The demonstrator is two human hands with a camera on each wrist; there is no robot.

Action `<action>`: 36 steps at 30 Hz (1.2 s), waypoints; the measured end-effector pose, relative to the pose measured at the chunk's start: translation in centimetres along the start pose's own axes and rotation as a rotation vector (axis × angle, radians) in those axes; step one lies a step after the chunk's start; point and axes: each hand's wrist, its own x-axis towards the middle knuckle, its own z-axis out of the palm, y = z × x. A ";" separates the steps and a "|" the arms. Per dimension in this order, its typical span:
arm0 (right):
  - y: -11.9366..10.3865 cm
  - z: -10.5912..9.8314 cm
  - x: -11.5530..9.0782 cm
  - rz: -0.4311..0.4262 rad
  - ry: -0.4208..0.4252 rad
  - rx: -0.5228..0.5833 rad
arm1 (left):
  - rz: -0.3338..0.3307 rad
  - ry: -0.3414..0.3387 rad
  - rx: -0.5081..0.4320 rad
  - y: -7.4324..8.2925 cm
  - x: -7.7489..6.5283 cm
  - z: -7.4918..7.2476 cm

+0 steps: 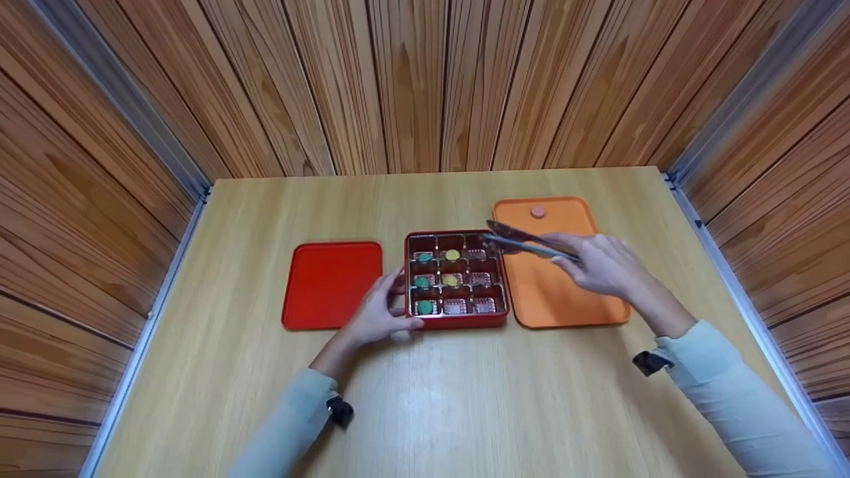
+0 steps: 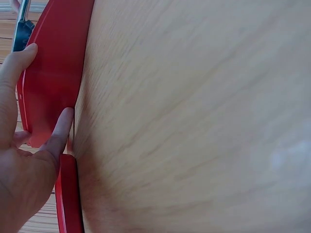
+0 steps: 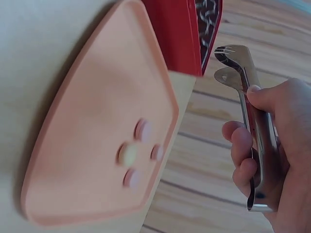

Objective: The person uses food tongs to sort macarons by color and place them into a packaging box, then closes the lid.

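Observation:
A red box with a clear divided insert stands mid-table. Its left column holds three green macarons, and two yellow macarons sit in the middle column. At the box's front left corner my left hand grips the walls, thumb at the front and fingers along the left side. My right hand holds metal tongs, their tips over the back right compartment. In the right wrist view the tong tips are apart with nothing visible between them. The orange tray lies beneath that hand.
On the orange tray are a pink macaron at the back and, in the right wrist view, a pale yellow macaron among pink ones. A red lid lies left of the box. Wooden walls enclose the table.

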 end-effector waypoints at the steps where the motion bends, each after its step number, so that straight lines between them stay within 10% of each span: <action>1: 0.3 -0.2 -0.2 0.005 0.000 0.001 | 0.001 0.001 0.003 0.0 0.0 0.0; 36: 8.3 -1.7 -5.3 0.204 -0.132 -0.010 | 0.004 0.000 -0.023 -0.3 0.1 0.1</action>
